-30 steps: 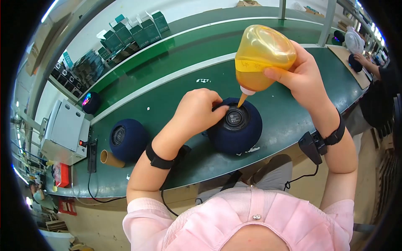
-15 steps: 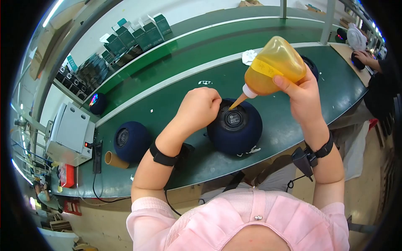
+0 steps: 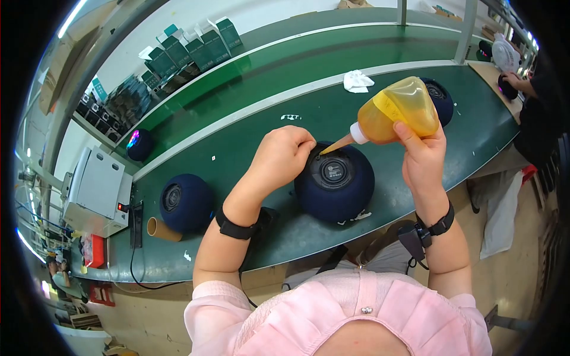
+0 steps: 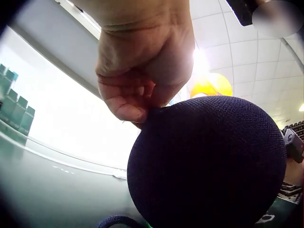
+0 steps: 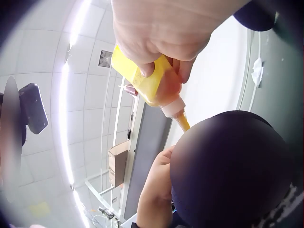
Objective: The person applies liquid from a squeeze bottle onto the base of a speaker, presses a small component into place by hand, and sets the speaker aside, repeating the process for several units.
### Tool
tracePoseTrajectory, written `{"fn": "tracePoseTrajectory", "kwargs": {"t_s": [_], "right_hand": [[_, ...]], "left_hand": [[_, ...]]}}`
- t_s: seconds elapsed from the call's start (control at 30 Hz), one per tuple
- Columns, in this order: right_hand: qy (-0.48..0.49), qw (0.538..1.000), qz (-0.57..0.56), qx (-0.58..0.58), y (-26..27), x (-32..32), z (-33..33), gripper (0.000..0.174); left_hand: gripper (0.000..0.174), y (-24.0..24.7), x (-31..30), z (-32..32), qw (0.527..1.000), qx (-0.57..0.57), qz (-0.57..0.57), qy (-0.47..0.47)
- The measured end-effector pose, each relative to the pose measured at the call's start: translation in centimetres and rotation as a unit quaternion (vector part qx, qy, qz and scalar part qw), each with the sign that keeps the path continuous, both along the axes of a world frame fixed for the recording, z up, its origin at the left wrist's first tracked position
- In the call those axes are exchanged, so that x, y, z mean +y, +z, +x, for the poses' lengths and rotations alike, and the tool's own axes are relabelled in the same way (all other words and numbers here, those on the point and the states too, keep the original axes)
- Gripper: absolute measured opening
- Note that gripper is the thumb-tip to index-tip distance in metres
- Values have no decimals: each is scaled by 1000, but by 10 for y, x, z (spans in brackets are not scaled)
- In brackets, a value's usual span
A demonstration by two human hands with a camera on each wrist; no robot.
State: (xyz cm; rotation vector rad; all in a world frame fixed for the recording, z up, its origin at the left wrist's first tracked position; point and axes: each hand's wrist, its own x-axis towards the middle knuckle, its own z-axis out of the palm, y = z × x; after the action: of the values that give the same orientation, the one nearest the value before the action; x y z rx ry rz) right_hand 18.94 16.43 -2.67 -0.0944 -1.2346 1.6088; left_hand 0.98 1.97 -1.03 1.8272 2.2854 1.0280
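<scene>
A round, dark-blue fabric-covered speaker point(image 3: 336, 204) stands on the green bench, its black recessed base with a label facing up. My left hand point(image 3: 279, 155) pinches the fabric edge at the base's left rim, fingers curled; the left wrist view shows those fingertips point(image 4: 132, 113) at the top of the speaker. A yellow translucent squeeze bottle point(image 3: 399, 113) with amber liquid is gripped by my right hand point(image 3: 424, 157), tilted nozzle-down to the left. Its tapered nozzle point(image 3: 337, 145) reaches the gap between fabric and base, close beside the left fingertips.
Left on the bench point(image 3: 237, 136) are a second speaker point(image 3: 187, 203), a cardboard tube point(image 3: 163, 229) and a grey machine point(image 3: 98, 190). Another speaker point(image 3: 438, 98) sits behind the bottle, near a crumpled white tissue point(image 3: 358, 81). Green boxes point(image 3: 196, 52) line the back shelf; another person works far right.
The bottle has tilted further toward horizontal and swung lower right, while its nozzle tip has moved left along the base's rim to the left fingertips. My left hand stays at the rim.
</scene>
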Motion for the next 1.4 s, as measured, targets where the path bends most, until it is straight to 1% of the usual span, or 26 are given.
{"fn": "tracePoseTrajectory", "kwargs": {"t_s": [0.27,0.3,0.43,0.53,0.63,0.67,0.73,0.8,0.83,0.87,0.9,0.93,0.97,1.0,1.03,1.07,1.13,1.2,1.23,1.27,1.33,1.37,1.4], "right_hand": [[-56,997,54,9,-3,-7,1,47],[-63,997,43,4,-4,-8,2,47],[-81,997,7,-21,-6,-16,9,48],[-96,995,13,-16,-3,-29,16,48],[-88,995,45,-22,-3,-38,24,46],[-88,995,46,-21,-4,-39,23,46],[-51,998,29,-20,-8,-41,20,47],[-52,998,30,-14,-10,-40,18,47],[-51,998,30,-11,-11,-40,16,48],[-48,998,31,-10,-11,-40,16,48],[-49,998,42,-6,-11,-40,16,48],[-50,997,53,-2,-11,-39,16,48],[-50,997,55,0,-10,-37,16,48],[-48,997,67,-8,-11,-36,17,49],[-47,996,79,-16,-11,-36,18,49],[-48,996,76,-15,-12,-36,18,49],[-34,996,86,-12,-12,-37,17,49],[-31,997,69,-4,-13,-39,14,50],[-32,998,54,8,-13,-39,13,50],[-29,998,53,11,-14,-39,13,50],[-60,994,85,-21,-17,-37,15,51],[-64,994,82,-20,-17,-36,16,51],[-68,990,114,-38,-17,-36,18,51]], "left_hand": [[9,-5,0,-2,1000,-3,26,-5],[9,-6,0,-3,999,4,40,-11],[9,-6,1,-3,999,-2,35,-9],[9,-9,3,-5,999,9,38,-9],[9,-12,6,-8,998,20,58,-25],[10,-13,9,-11,997,25,62,-43],[10,-13,18,-17,996,30,65,-62],[11,-11,27,-24,990,-9,50,-133],[11,-13,29,-28,990,-8,51,-131],[14,-15,31,-32,984,-133,45,-112],[17,-14,31,-31,961,-256,38,-93],[17,-11,28,-31,962,-255,40,-92],[20,-8,19,-29,980,-195,30,4],[23,-2,10,-25,986,-131,20,99],[29,5,-3,-14,983,-106,-8,151],[29,10,-14,1,983,-104,-10,149],[35,11,-34,25,993,31,-54,98],[42,-2,-35,44,986,107,-42,122],[42,-3,-33,47,983,105,-70,134],[42,-1,-33,44,982,107,-72,137],[38,4,-29,31,992,-13,-78,95],[39,6,-28,25,991,-53,-86,84],[39,6,-26,17,991,-52,-88,80]]}}
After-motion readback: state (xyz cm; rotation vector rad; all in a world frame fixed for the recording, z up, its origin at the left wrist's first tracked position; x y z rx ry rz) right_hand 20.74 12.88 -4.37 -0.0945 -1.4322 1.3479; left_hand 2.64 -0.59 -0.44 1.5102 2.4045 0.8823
